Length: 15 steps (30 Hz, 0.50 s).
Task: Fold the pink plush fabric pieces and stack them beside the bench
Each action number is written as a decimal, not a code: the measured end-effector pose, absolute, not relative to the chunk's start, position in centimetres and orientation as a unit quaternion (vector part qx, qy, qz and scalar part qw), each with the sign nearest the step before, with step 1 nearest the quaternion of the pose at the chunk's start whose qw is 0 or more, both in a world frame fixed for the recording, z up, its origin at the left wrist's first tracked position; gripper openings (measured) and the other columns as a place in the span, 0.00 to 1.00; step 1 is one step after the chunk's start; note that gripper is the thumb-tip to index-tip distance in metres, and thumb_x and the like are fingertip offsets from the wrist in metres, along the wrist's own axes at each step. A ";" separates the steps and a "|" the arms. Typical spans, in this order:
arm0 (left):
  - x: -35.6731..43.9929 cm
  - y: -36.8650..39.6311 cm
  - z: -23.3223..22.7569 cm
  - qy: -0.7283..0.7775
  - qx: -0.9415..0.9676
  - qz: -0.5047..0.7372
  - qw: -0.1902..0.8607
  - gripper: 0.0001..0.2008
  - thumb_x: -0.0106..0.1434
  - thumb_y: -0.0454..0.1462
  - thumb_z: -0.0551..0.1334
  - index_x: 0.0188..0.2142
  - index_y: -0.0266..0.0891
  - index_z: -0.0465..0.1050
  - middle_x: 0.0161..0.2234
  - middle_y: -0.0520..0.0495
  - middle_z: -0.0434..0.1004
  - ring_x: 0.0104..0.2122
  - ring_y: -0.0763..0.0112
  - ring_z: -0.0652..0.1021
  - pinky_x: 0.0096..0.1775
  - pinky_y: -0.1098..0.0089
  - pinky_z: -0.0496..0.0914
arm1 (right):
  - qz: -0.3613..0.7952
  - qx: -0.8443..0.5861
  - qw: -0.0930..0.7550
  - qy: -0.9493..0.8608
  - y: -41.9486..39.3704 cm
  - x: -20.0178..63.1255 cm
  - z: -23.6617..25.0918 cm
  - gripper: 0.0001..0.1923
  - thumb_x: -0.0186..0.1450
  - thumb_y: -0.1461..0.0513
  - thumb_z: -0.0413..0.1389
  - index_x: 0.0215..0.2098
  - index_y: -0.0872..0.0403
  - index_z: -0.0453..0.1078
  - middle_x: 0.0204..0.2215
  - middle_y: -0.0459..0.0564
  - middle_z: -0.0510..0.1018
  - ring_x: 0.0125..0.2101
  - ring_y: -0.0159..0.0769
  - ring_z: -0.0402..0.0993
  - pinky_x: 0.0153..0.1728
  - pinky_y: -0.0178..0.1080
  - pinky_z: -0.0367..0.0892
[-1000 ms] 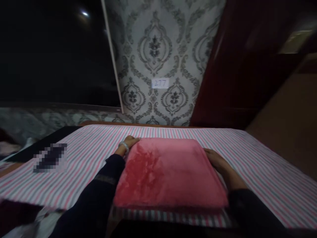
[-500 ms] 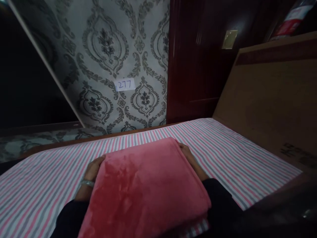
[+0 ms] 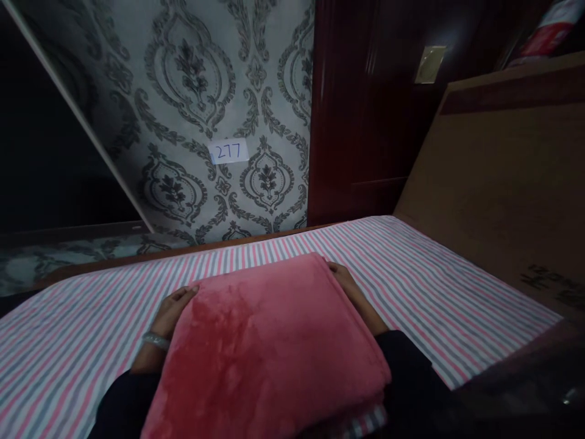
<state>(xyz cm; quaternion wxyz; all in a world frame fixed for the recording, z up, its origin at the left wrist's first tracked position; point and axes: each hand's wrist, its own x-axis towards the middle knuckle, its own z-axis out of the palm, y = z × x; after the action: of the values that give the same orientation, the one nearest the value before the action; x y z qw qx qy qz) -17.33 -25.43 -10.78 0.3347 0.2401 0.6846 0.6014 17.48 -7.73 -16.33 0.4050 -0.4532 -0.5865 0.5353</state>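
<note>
A folded pink plush blanket (image 3: 274,341) lies in front of me over a striped sheet (image 3: 402,268) of pink, white and grey. At its far left corner, my left hand (image 3: 171,311) grips the edge, with fingertips on the top face and a pale bangle on the wrist. My right hand (image 3: 342,277) holds the far right corner; most of its fingers are hidden behind the blanket. Both hands are closed on the fabric. A bit of striped cloth (image 3: 365,422) shows under the blanket's near right corner.
A large cardboard box (image 3: 507,177) stands along the right side, with a red-labelled bottle (image 3: 548,36) behind it. A dark screen-like panel (image 3: 55,134) leans at the left. Behind the bed are patterned wallpaper (image 3: 192,79), a paper marked 277 (image 3: 228,150) and dark red wood panelling (image 3: 356,122).
My left hand has shifted slightly left, and its fingertips now show more on the blanket's corner. The right hand and the blanket stay nearly in place. The view has moved a little.
</note>
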 end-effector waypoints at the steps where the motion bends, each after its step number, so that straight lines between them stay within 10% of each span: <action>1: -17.2 -25.5 -10.7 0.673 0.229 0.612 0.348 0.12 0.44 0.40 0.71 0.24 0.40 0.71 0.20 0.52 0.75 0.22 0.68 0.75 0.25 0.70 0.71 | 0.538 -0.447 0.415 -0.582 -7.7 17.8 -16.4 0.27 0.54 0.42 0.59 0.33 0.57 0.75 0.28 0.51 0.79 0.36 0.43 0.74 0.39 0.41 0.68; 6: -18.7 -27.0 -8.7 0.684 0.198 0.623 0.322 0.08 0.49 0.38 0.68 0.29 0.37 0.74 0.24 0.49 0.76 0.23 0.69 0.75 0.26 0.70 0.72 | 0.505 -0.509 0.399 -0.572 -7.5 21.7 -13.2 0.28 0.59 0.52 0.56 0.55 0.55 0.70 0.49 0.58 0.79 0.46 0.46 0.76 0.50 0.49 0.68; 10: -18.0 -26.9 -4.2 0.692 0.364 0.583 0.222 0.17 0.50 0.40 0.71 0.41 0.40 0.79 0.45 0.42 0.80 0.47 0.60 0.78 0.43 0.68 0.73 | 0.316 -0.428 0.410 -0.741 -8.7 21.3 -6.6 0.24 0.61 0.55 0.57 0.55 0.51 0.73 0.56 0.53 0.75 0.60 0.48 0.65 0.63 0.48 0.54; 15: -10.8 -19.8 -1.1 0.654 0.538 0.486 0.213 0.13 0.58 0.36 0.67 0.43 0.38 0.79 0.51 0.41 0.79 0.56 0.57 0.74 0.54 0.66 0.68 | 0.165 -0.376 0.133 -0.902 -11.6 11.0 -1.6 0.22 0.66 0.58 0.53 0.56 0.58 0.72 0.54 0.59 0.77 0.56 0.54 0.70 0.57 0.49 0.60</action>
<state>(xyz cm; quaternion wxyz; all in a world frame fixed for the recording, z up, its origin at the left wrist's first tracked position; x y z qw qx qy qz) -10.81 -19.85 -1.13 0.2132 0.5384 0.6544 0.4861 11.03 -11.58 -1.63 0.1333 -0.3762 -0.9020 0.1648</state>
